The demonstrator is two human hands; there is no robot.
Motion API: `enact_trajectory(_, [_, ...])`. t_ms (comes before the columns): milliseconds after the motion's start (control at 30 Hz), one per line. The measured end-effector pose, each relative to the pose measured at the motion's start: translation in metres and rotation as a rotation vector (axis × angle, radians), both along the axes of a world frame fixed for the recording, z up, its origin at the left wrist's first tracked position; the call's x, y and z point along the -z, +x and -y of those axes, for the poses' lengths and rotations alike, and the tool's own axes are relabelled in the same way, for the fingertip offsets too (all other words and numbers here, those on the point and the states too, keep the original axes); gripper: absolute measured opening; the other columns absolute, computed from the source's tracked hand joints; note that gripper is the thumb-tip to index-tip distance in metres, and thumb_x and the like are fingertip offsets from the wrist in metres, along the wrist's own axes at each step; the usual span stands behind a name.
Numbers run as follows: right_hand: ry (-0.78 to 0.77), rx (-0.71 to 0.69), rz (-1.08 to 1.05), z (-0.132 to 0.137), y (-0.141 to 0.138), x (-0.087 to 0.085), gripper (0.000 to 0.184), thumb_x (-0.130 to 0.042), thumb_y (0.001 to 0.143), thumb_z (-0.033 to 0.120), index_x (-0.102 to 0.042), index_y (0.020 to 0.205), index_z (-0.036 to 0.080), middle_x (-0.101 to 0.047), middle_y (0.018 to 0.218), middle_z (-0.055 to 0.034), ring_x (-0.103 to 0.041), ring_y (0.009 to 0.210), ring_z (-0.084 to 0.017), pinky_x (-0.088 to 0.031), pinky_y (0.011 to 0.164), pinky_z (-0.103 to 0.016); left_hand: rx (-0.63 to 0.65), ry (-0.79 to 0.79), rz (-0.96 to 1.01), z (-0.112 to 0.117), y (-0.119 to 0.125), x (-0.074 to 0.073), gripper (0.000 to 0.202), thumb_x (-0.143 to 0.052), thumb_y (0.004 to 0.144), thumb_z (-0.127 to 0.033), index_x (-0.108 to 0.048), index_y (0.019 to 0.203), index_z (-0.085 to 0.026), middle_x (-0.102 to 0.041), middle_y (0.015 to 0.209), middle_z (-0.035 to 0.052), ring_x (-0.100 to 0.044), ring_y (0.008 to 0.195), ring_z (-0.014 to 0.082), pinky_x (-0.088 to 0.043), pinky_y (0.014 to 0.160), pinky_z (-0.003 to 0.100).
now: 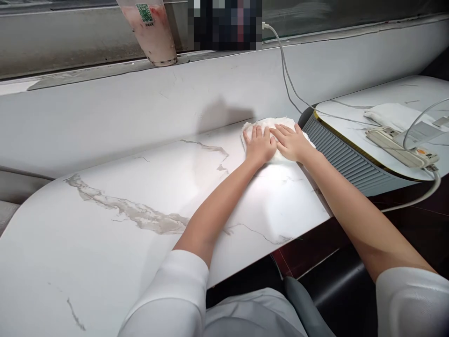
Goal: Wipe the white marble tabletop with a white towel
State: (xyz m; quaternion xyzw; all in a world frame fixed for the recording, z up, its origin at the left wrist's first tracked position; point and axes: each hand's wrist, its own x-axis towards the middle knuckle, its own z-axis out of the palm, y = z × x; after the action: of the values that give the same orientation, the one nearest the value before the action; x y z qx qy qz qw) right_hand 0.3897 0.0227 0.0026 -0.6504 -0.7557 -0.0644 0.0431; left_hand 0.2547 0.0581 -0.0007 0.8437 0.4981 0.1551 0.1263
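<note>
Against a low white wall panel (115, 121) runs a long marbled table (87, 262), pale with brown-grey veins, filling most of the view. Off its right end stands a second table (351, 154) with a grey ribbed side, holding a power strip (400, 147) and, beyond that, a rumpled white item (too plain to identify for certain).

Next in size comes the white cloth (276, 157): it lies on the long table near its right end, close to the wall panel, its edges uneven. A cup of pink drink (154, 37) leans in view on the ledge above, and a thin white cable (283, 56) hangs down from there.

Smallest of the main players, the left hand (260, 146) and right hand (293, 144) lie side by side on the cloth — palms down, fingers spread, neither closed around anything. Both seem to be pressing, not gripping.

The step in hand looks like bearing down on the cloth or smoothing it against the tabletop. From this pose, the next move would call for even pressure through both palms — or for curled fingers, should the cloth need lifting or folding.
</note>
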Motion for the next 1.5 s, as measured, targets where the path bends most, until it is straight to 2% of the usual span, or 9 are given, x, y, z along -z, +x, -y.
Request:
enact_trajectory(100, [0.009, -0.004, -0.060, -0.028, 0.007, 0.001, 0.056, -0.020, 0.099, 0.035, -0.038, 0.149, 0.017, -0.036, 0.158, -0.0154, -0.033, 0.145, -0.031, -0.022, 0.113, -0.065, -0.024, -0.011, 0.000, -0.025, 0.006, 0.000, 0.054, -0.026, 0.099, -0.030, -0.036, 0.151, -0.018, -0.034, 0.161, 0.0084, -0.021, 0.152, 0.0214, -0.009, 0.124, 0.051])
enact_trajectory(233, [0.039, -0.035, -0.122, -0.051, 0.017, 0.005, 0.056, -0.020, 0.099, 0.038, -0.040, 0.148, 0.018, -0.039, 0.156, -0.0159, -0.034, 0.143, -0.033, -0.027, 0.110, -0.064, -0.046, 0.004, 0.005, -0.044, 0.014, -0.001, 0.054, -0.025, 0.098, -0.029, -0.038, 0.149, -0.018, -0.037, 0.158, 0.0082, -0.025, 0.150, 0.0209, -0.010, 0.124, 0.052])
enact_trajectory(400, [0.048, -0.039, -0.099, -0.058, 0.022, 0.007, 0.056, -0.021, 0.099, 0.038, -0.040, 0.148, 0.018, -0.039, 0.156, -0.0159, -0.037, 0.142, -0.033, -0.031, 0.109, -0.059, -0.058, 0.020, 0.005, -0.045, 0.016, -0.003, 0.051, -0.027, 0.099, -0.028, -0.041, 0.147, -0.018, -0.039, 0.157, 0.0085, -0.027, 0.149, 0.0212, -0.011, 0.124, 0.052])
enact_trajectory(567, [0.043, -0.023, -0.076, -0.047, 0.024, 0.008, 0.057, -0.022, 0.099, 0.037, -0.039, 0.149, 0.017, -0.038, 0.156, -0.0160, -0.037, 0.142, -0.032, -0.032, 0.110, -0.057, -0.037, 0.001, -0.012, -0.034, 0.015, -0.003, 0.053, -0.028, 0.099, -0.030, -0.037, 0.150, -0.018, -0.035, 0.160, 0.0089, -0.022, 0.151, 0.0210, -0.009, 0.124, 0.051])
enact_trajectory(733, [0.051, -0.006, -0.045, -0.010, 0.029, 0.010, 0.058, -0.022, 0.098, 0.034, -0.040, 0.149, 0.014, -0.038, 0.156, -0.0177, -0.036, 0.143, -0.032, -0.033, 0.111, -0.056, 0.011, 0.033, -0.018, -0.003, 0.018, -0.001, 0.055, -0.028, 0.099, -0.032, -0.035, 0.151, -0.014, -0.032, 0.161, 0.0121, -0.021, 0.152, 0.0245, -0.009, 0.123, 0.054])
enact_trajectory(967, [0.035, 0.078, -0.038, 0.081, 0.031, 0.008, 0.059, -0.022, 0.097, 0.037, -0.039, 0.148, 0.015, -0.038, 0.156, -0.0167, -0.036, 0.143, -0.032, -0.033, 0.112, -0.057, 0.095, 0.112, -0.035, 0.072, 0.024, 0.004, 0.054, -0.028, 0.100, -0.033, -0.037, 0.150, -0.014, -0.035, 0.159, 0.0131, -0.024, 0.150, 0.0249, -0.014, 0.122, 0.057])
enact_trajectory(1167, [0.029, 0.123, -0.057, 0.150, 0.023, 0.007, 0.058, -0.022, 0.098, 0.038, -0.035, 0.151, 0.020, -0.035, 0.158, -0.0160, -0.033, 0.145, -0.032, -0.024, 0.114, -0.061, 0.153, 0.160, -0.081, 0.132, 0.015, 0.002, 0.054, -0.025, 0.101, -0.035, -0.036, 0.150, -0.014, -0.037, 0.158, 0.0138, -0.025, 0.150, 0.0252, -0.018, 0.121, 0.056])
enact_trajectory(1333, [0.060, 0.128, -0.045, 0.187, 0.006, 0.009, 0.059, -0.021, 0.098, 0.037, -0.032, 0.154, 0.022, -0.037, 0.157, -0.0153, -0.033, 0.145, -0.031, -0.022, 0.115, -0.060, 0.183, 0.176, -0.082, 0.165, -0.001, 0.002, 0.055, -0.024, 0.101, -0.037, -0.035, 0.149, -0.013, -0.036, 0.159, 0.0143, -0.026, 0.150, 0.0259, -0.020, 0.121, 0.057])
enact_trajectory(1500, [0.046, 0.106, -0.012, 0.203, -0.009, 0.009, 0.061, -0.020, 0.097, 0.036, -0.033, 0.154, 0.018, -0.037, 0.156, -0.0179, -0.033, 0.145, -0.032, -0.021, 0.115, -0.062, 0.178, 0.163, -0.063, 0.183, -0.017, 0.004, 0.055, -0.024, 0.101, -0.036, -0.035, 0.149, -0.012, -0.034, 0.159, 0.0153, -0.024, 0.151, 0.0260, -0.018, 0.122, 0.056])
